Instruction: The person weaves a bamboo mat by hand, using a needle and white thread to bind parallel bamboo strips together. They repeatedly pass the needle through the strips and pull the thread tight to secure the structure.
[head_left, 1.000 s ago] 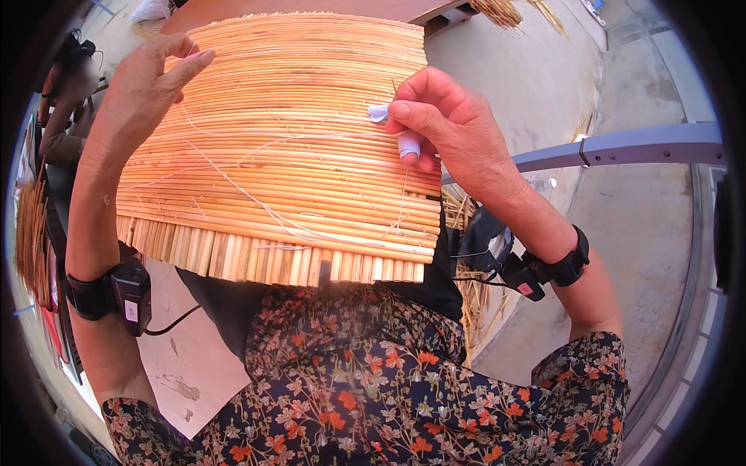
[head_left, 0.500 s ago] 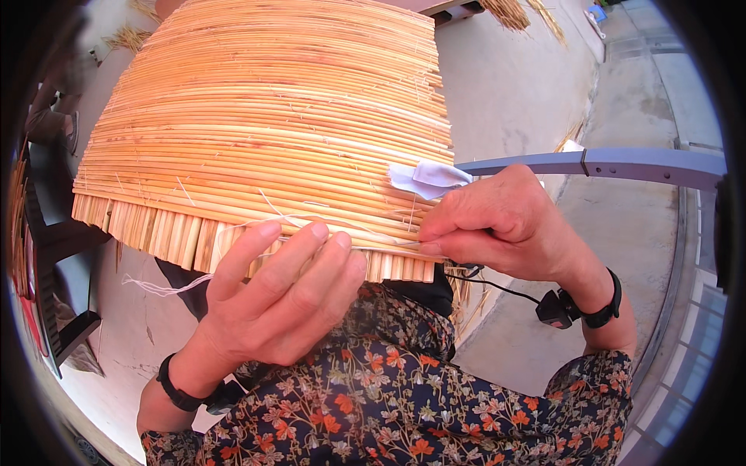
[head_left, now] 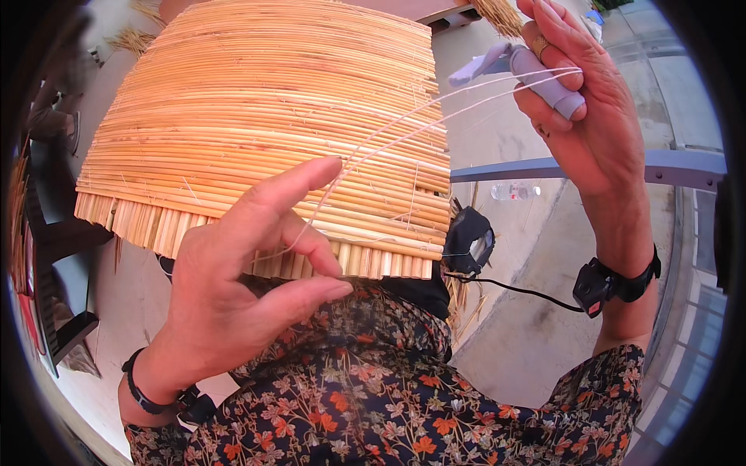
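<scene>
Okay, change since half a second ago: right hand [head_left: 598,116] has left the mat [head_left: 272,101]. It was pinched at the near right corner; now it's up and off to the right, well apart from the edge. Thread [head_left: 465,111] came with it: it lay along the near edge, now two pale strands arc up over the mat's right half to that hand. Cloth [head_left: 544,81], wrapped on one of its fingers, has gone off the mat too.

Right hand state: loosely open, upper fingers out long, thread caught at the finger side. Hooked or pinched, can't tell.

Left hand [head_left: 221,276] has turned over. Fingertips were down on the near edge; now it's a half-open C in front of that edge, thumb and index wide apart, strands passing right by the index tip. Touching or not, can't tell; no grip visible.

Mat itself has hardly shifted: in front of the body, stalks running side to side, a row of cut ends sticking out along the near edge.

For the work in hand, I read this as thread being drawn through, slack not all out yet.

Around the mat: black pouch [head_left: 465,229] just beyond the near right corner, bottle [head_left: 509,191] and bar [head_left: 668,168] off its right side.
</scene>
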Motion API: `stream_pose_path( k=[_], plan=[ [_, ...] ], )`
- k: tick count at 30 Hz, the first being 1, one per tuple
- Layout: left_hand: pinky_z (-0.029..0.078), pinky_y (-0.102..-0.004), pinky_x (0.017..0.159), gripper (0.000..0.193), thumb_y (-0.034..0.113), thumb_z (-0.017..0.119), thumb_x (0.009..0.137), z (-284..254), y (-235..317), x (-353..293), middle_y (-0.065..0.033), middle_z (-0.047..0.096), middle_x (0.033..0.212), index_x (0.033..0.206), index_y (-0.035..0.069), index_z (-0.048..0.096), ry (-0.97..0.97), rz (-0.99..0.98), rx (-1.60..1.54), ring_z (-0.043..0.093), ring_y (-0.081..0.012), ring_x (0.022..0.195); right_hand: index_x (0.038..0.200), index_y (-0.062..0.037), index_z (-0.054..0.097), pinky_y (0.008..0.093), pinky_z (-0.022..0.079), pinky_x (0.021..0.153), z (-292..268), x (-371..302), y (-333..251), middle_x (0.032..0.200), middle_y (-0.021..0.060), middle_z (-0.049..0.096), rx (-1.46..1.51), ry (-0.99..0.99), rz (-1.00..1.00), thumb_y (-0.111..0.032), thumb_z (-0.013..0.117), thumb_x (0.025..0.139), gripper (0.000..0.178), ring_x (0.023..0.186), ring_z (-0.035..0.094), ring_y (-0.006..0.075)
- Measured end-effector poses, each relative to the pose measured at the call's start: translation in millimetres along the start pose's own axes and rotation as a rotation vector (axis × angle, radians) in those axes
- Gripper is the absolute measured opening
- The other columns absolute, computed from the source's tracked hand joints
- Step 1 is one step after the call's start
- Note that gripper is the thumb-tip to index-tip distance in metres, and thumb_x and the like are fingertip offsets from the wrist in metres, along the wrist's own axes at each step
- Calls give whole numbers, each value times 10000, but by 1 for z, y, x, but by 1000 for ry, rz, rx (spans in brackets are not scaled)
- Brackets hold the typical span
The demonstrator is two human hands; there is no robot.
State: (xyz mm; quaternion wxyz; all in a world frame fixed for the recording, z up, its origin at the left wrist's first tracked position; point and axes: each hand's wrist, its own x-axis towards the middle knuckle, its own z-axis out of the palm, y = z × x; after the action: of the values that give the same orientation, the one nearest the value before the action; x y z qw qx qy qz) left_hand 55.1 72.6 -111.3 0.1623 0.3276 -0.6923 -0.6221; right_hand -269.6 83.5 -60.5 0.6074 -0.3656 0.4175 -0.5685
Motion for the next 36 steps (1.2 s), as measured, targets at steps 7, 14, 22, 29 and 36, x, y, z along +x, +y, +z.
stream_pose_path(
  k=[7, 14, 22, 29, 36],
  plan=[
    [382, -127, 489, 512, 290, 638, 1023, -134, 14, -6, 72, 457, 617, 1388, -64, 572, 187, 21, 13, 394, 21, 443, 1288, -1, 611, 212, 313, 493, -39, 36, 29, 740, -70, 422, -115, 674, -128, -170, 672, 1021, 322, 559, 395, 15],
    [424, -166, 706, 480, 337, 634, 1050, -220, -22, 99, 61, 531, 782, 1393, 3, 604, 128, 110, 93, 459, 2, 668, 1076, -70, 592, 226, 378, 518, -82, 50, 54, 900, 29, 621, -107, 712, -54, -190, 657, 1036, 142, 618, 468, 53],
    [501, -323, 974, 550, 428, 692, 984, -279, -119, 157, -115, 713, 1215, 1333, 5, 653, 295, -181, 767, 656, -190, 1127, 1105, -52, 590, 240, 510, 636, -56, 25, 68, 1064, 84, 697, -100, 387, 1, -179, 602, 1054, 137, 775, 615, 106],
    [521, -357, 944, 391, 282, 720, 976, -179, -39, 73, -154, 704, 1135, 1186, -47, 691, 666, 559, 1079, 675, -279, 1031, 888, -24, 675, 223, 466, 591, -3, -14, 58, 713, -22, 621, -632, 36, 185, -148, 690, 987, 159, 660, 591, 71],
    [517, -401, 976, 232, 277, 733, 916, 13, -41, -2, -15, 704, 1119, 1091, 128, 760, 265, 862, 1106, 688, -190, 1036, 902, -16, 716, 300, 519, 660, 12, -36, 51, 802, 64, 708, -988, -408, 9, -42, 757, 874, 56, 696, 650, 185]
  ],
)
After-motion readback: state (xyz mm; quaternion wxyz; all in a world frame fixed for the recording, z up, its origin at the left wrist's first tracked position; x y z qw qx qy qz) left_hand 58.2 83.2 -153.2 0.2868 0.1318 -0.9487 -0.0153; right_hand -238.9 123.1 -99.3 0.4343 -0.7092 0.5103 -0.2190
